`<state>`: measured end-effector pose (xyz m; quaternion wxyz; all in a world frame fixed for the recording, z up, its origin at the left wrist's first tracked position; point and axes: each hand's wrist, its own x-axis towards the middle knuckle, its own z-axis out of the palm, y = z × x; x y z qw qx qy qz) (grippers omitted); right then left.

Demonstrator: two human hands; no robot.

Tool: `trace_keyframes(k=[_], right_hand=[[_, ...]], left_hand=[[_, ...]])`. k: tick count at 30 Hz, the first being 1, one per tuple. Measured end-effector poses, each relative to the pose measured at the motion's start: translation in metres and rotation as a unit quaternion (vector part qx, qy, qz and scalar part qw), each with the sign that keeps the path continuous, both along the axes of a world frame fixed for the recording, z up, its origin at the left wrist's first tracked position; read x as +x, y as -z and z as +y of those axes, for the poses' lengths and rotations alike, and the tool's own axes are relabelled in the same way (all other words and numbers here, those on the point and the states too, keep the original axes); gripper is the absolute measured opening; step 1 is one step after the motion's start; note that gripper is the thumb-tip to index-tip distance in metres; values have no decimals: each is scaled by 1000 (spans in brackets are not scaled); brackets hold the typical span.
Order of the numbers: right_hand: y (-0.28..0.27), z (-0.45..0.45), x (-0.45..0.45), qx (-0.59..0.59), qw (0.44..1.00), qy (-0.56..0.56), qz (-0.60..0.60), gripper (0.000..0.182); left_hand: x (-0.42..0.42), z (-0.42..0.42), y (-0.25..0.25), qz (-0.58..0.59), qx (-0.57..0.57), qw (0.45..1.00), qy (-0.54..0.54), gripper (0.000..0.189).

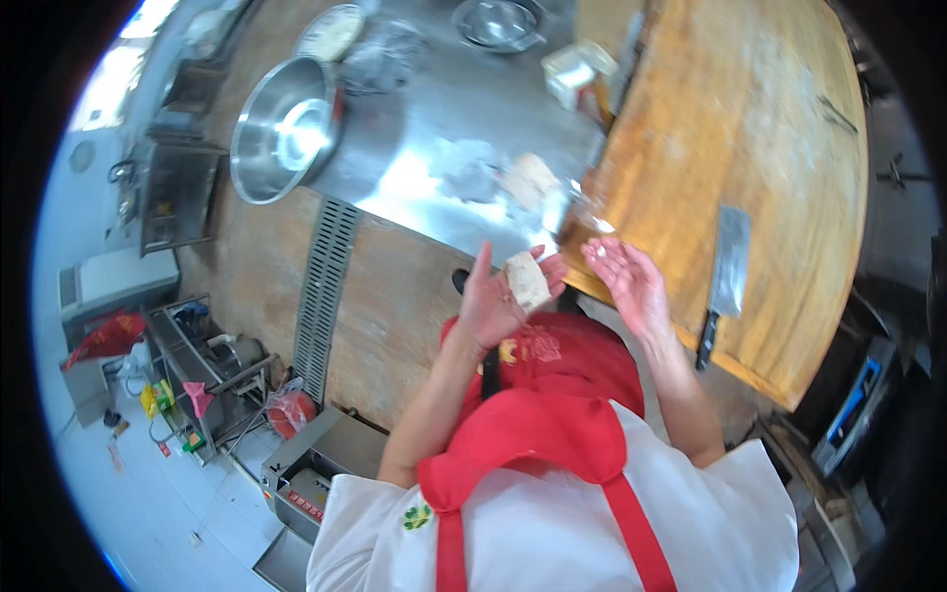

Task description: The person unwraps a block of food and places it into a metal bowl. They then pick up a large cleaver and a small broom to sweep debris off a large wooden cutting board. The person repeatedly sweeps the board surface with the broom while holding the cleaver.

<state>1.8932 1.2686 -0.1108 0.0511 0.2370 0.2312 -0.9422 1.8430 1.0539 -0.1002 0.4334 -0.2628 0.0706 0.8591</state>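
Observation:
A pale, rough-surfaced block (527, 281) rests on the open palm of my left hand (497, 300), whose thumb points away from it. My right hand (632, 285) is raised palm up beside the corner of the wooden board, fingers slightly curled, with a small white bit (601, 252) at the fingertips. A similar pale block (530, 181) lies on the stainless steel table (436, 111) ahead of my hands, next to a thin greyish sheet or patch (467, 170). Crumpled clear plastic (592, 214) lies at the board's edge.
A cleaver (729, 259) lies on the thick wooden board (681, 148) at right. A large steel bowl (285, 133) stands at the table's left, near a plastic bag (385, 55). Farther back are smaller metal bowls (497, 26) and a white container (577, 70).

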Motion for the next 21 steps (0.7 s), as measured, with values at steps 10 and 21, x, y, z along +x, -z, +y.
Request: trace_keyframes(k=[10, 21], right_hand=[[-45, -208, -136, 118, 972, -130, 154, 33], [6, -407, -391, 571, 714, -283, 290, 50]], left_hand=[[-67, -222, -50, 104, -60, 978, -170, 72], [-163, -423, -67, 147, -71, 959, -232, 68]])
